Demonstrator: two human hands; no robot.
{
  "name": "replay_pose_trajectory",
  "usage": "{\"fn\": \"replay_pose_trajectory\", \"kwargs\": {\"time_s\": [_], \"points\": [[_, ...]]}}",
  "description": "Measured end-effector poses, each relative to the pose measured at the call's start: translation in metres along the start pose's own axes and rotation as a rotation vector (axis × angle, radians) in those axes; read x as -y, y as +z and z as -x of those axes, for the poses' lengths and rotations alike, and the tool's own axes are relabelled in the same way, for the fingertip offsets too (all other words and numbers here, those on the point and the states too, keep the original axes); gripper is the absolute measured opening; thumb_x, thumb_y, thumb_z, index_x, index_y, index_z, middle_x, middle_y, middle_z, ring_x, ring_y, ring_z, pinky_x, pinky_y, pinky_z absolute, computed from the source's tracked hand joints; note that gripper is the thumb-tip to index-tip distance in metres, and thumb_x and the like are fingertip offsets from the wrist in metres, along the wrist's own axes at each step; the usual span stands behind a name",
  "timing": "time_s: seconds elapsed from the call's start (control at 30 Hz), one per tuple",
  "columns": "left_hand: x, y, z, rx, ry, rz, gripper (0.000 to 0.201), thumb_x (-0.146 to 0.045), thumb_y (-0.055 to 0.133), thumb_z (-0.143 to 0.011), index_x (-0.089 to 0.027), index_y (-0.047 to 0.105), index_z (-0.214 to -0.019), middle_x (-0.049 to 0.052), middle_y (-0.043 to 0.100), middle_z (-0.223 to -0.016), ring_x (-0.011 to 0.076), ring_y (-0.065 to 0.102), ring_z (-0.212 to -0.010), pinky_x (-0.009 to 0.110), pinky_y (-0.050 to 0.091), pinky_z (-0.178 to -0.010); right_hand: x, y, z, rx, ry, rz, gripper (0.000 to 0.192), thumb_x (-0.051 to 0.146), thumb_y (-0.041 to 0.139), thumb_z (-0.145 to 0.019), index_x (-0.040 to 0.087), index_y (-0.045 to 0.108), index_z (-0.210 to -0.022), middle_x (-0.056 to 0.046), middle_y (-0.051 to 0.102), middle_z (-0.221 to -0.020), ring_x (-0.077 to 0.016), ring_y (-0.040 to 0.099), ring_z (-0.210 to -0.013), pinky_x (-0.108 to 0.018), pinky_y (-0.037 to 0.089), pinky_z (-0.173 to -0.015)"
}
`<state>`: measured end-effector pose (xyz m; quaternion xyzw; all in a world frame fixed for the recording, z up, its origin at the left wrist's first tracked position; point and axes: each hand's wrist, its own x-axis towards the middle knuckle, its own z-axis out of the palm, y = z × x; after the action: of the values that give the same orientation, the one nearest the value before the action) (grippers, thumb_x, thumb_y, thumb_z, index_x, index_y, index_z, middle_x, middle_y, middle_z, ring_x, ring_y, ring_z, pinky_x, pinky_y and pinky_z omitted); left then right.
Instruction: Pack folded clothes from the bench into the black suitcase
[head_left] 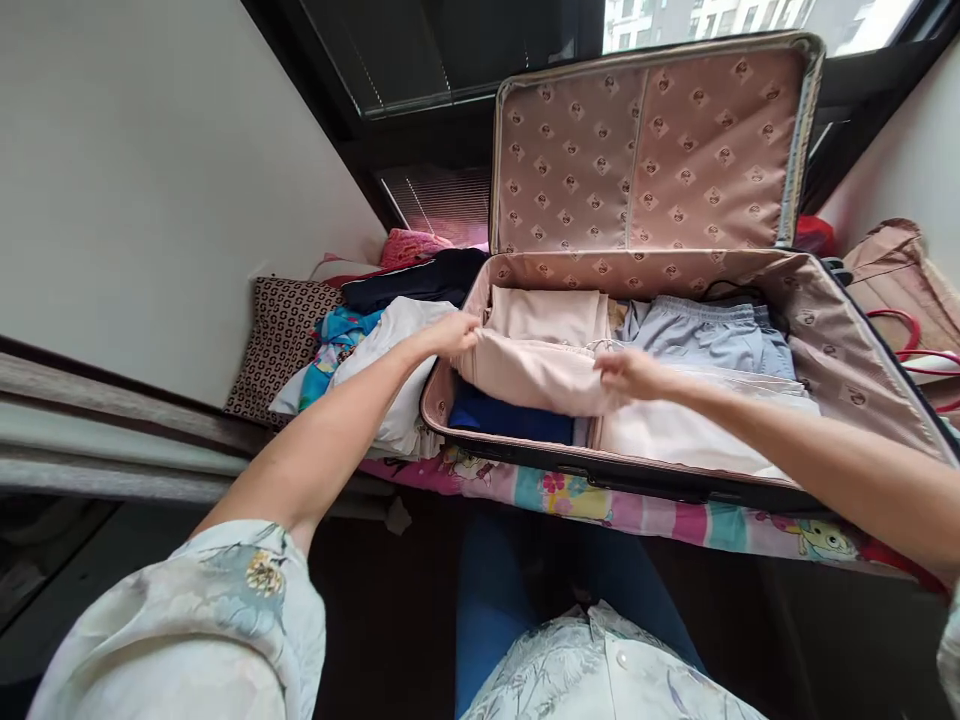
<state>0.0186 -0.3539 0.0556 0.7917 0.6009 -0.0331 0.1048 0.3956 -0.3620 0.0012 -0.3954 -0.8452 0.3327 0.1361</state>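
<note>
A large open suitcase [847,350] with a patterned pink lining lies in front of me, its lid leaning upright at the back. My left hand [455,335] is closed on the left end of a pale pink folded garment [532,370]. Closed as well, my right hand [631,375] pinches the garment's right end. The cloth is stretched between both hands over a dark blue piece of clothing [510,415] at the front left. Behind it lies another pale pink folded garment [547,312]. Grey shorts [705,330] and white clothing [675,430] fill the right side.
Left of the suitcase are white clothes [367,375], a dark garment [420,280] and a patterned cushion [281,335]. A colourful bedspread [540,490] shows below the front edge. At the right stands a pink bag [896,270]. A window [675,25] is behind.
</note>
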Motion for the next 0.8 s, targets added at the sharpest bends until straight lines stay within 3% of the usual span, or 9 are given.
{"fn": "replay_pose_trajectory", "kwargs": {"time_s": [0.07, 0.13, 0.2, 0.27, 0.37, 0.47, 0.57, 0.7, 0.8], "points": [[-0.001, -0.001, -0.015, -0.191, -0.184, -0.037, 0.035, -0.018, 0.047, -0.089, -0.011, 0.07, -0.116, 0.014, 0.071, -0.105, 0.0267, 0.065, -0.101, 0.035, 0.048, -0.09, -0.013, -0.02, -0.022, -0.112, 0.138, -0.088, 0.016, 0.025, 0.057, -0.081, 0.016, 0.07, -0.087, 0.0, 0.063, -0.067, -0.0132, 0.055, -0.058, -0.026, 0.044, -0.055], [-0.009, 0.009, -0.025, -0.304, -0.255, -0.073, 0.045, -0.017, 0.048, -0.091, -0.011, 0.061, -0.134, 0.02, 0.064, -0.13, 0.0332, 0.058, -0.12, 0.046, 0.044, -0.102, -0.028, -0.037, -0.037, -0.201, 0.255, -0.108, 0.02, 0.022, 0.061, -0.078, 0.015, 0.068, -0.096, -0.002, 0.066, -0.072, -0.0133, 0.054, -0.059, -0.026, 0.044, -0.055], [-0.02, 0.026, -0.029, -0.251, -0.168, -0.099, 0.05, -0.023, 0.049, -0.095, -0.015, 0.054, -0.144, 0.022, 0.052, -0.147, 0.0376, 0.047, -0.135, 0.054, 0.038, -0.109, -0.042, -0.051, -0.035, -0.238, 0.331, -0.074, 0.036, 0.017, 0.065, -0.073, 0.015, 0.067, -0.109, -0.006, 0.071, -0.082, -0.0163, 0.06, -0.065, -0.03, 0.05, -0.061], [-0.031, 0.045, -0.027, -0.057, -0.014, -0.101, 0.051, -0.031, 0.048, -0.098, -0.018, 0.052, -0.147, 0.018, 0.046, -0.155, 0.0365, 0.041, -0.142, 0.055, 0.035, -0.114, -0.05, -0.065, -0.01, -0.271, 0.36, -0.037, 0.044, 0.015, 0.066, -0.069, 0.016, 0.069, -0.113, -0.01, 0.074, -0.095, -0.0214, 0.067, -0.077, -0.038, 0.056, -0.074], [-0.034, 0.068, -0.02, 0.174, 0.114, -0.096, 0.057, -0.037, 0.043, -0.099, -0.015, 0.048, -0.151, 0.016, 0.044, -0.159, 0.0293, 0.043, -0.144, 0.044, 0.033, -0.118, -0.054, -0.095, 0.064, -0.377, 0.278, -0.006, 0.039, 0.023, 0.066, -0.075, 0.024, 0.072, -0.113, -0.01, 0.074, -0.109, -0.0265, 0.071, -0.095, -0.047, 0.057, -0.091], [-0.018, 0.081, -0.019, 0.121, 0.116, -0.103, 0.068, -0.041, 0.036, -0.097, -0.004, 0.042, -0.153, 0.019, 0.043, -0.16, 0.0271, 0.043, -0.144, 0.043, 0.032, -0.12, -0.062, -0.131, 0.163, -0.667, 0.306, -0.001, 0.032, 0.035, 0.065, -0.083, 0.03, 0.071, -0.114, -0.007, 0.074, -0.115, -0.027, 0.071, -0.104, -0.048, 0.057, -0.098], [-0.008, 0.079, -0.014, -0.014, 0.084, -0.102, 0.072, -0.052, 0.031, -0.09, -0.011, 0.052, -0.146, 0.016, 0.048, -0.157, 0.0327, 0.044, -0.144, 0.052, 0.037, -0.116, -0.093, -0.154, 0.273, -0.991, 0.556, 0.051, 0.028, 0.041, 0.062, -0.087, 0.034, 0.069, -0.112, -0.006, 0.075, -0.111, -0.0275, 0.071, -0.104, -0.049, 0.057, -0.101], [-0.032, 0.061, 0.031, -0.233, 0.071, 0.054, 0.063, -0.064, 0.034, -0.087, -0.027, 0.063, -0.13, 0.009, 0.062, -0.14, 0.0334, 0.06, -0.128, 0.047, 0.043, -0.113, -0.155, -0.14, 0.388, -1.094, 0.981, 0.126, 0.032, 0.04, 0.062, -0.082, 0.027, 0.07, -0.11, -0.01, 0.076, -0.105, -0.028, 0.071, -0.1, -0.049, 0.056, -0.098], [-0.066, 0.058, 0.068, -0.318, 0.033, 0.174, 0.046, -0.062, 0.041, -0.087, -0.035, 0.067, -0.113, 0.003, 0.071, -0.124, 0.0302, 0.066, -0.121, 0.04, 0.045, -0.111, -0.189, -0.098, 0.414, -0.952, 1.012, 0.014, 0.051, 0.041, 0.07, -0.073, 0.019, 0.069, -0.119, -0.013, 0.076, -0.104, -0.0279, 0.072, -0.096, -0.046, 0.059, -0.091]]}}
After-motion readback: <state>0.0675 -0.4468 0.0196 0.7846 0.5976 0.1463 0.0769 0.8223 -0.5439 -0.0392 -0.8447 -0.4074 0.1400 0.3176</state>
